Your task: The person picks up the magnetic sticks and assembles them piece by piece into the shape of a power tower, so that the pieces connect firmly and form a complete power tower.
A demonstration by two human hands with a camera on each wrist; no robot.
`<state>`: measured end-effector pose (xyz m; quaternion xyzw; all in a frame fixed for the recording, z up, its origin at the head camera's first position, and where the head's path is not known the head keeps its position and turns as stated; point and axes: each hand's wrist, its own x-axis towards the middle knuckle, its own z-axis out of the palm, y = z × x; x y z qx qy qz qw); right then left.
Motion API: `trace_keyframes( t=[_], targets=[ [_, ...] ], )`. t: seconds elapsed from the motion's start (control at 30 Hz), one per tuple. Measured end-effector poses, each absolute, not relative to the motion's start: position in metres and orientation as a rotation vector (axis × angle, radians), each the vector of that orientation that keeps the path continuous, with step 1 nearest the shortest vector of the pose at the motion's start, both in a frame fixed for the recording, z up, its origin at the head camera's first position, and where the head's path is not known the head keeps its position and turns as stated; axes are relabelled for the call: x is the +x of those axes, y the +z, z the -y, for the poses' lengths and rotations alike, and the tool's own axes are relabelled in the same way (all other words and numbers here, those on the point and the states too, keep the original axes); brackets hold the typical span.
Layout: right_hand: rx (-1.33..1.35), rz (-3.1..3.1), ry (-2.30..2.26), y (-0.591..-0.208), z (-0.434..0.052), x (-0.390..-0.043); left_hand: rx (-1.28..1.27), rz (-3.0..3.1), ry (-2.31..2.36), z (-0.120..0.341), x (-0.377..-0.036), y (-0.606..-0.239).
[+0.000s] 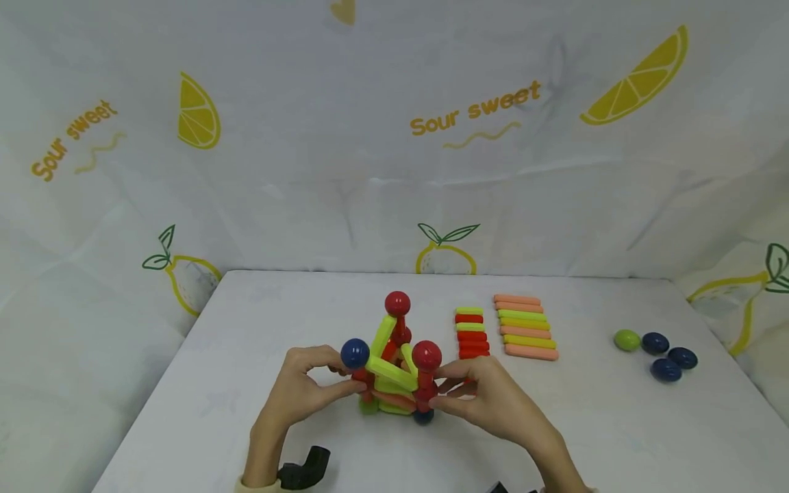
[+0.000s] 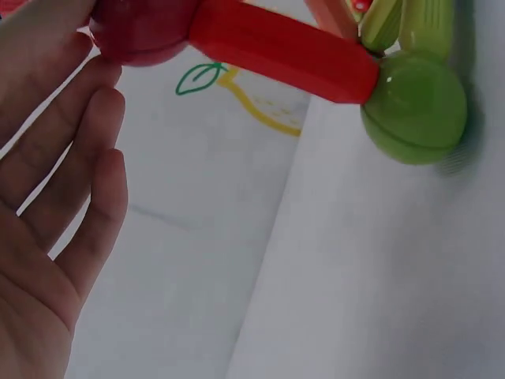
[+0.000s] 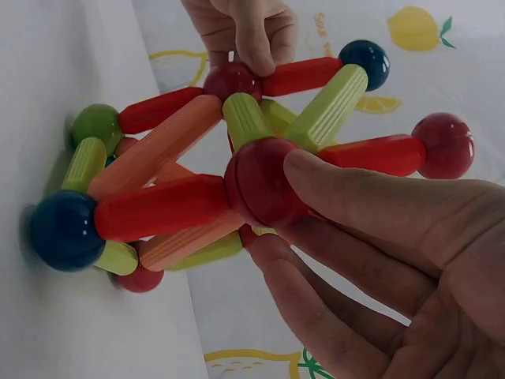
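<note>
A toy frame of red, green and orange sticks joined by balls (image 1: pixel 394 363) stands on the white table (image 1: pixel 246 329), close to its front edge. My left hand (image 1: pixel 345 387) pinches a dark red ball (image 3: pixel 231 79) on the frame's left side. In the left wrist view that ball (image 2: pixel 142 31) sits at the fingertips of the left hand (image 2: pixel 71 158), and a red stick (image 2: pixel 284 51) runs from it to a green ball (image 2: pixel 414 106) on the table. My right hand (image 3: pixel 276 205) pinches another red ball (image 3: pixel 260 185) on the right side, thumb on top.
Two rows of spare sticks lie behind the frame on the right: short red and green ones (image 1: pixel 471 332), longer orange and green ones (image 1: pixel 527 327). A green ball (image 1: pixel 627 339) and three dark blue balls (image 1: pixel 666 357) lie far right. A lemon-print cloth (image 1: pixel 394 137) forms the backdrop.
</note>
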<state>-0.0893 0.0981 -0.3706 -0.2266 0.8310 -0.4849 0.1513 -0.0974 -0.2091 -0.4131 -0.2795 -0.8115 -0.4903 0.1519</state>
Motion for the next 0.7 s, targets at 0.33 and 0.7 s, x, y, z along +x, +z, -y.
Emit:
trace_keyframes(
  t=[0.33,0.7],
  targets=[
    [-0.800,-2.211,-1.241,-0.368,-0.079,-0.080,-0.563,2.387,-1.361,0.198,-0.100,-0.415],
    [-0.951,-2.138,-1.083,-0.376,-0.055,-0.070,-0.779,2.815,-1.527,0.201,-0.092,-0.414]
  ],
)
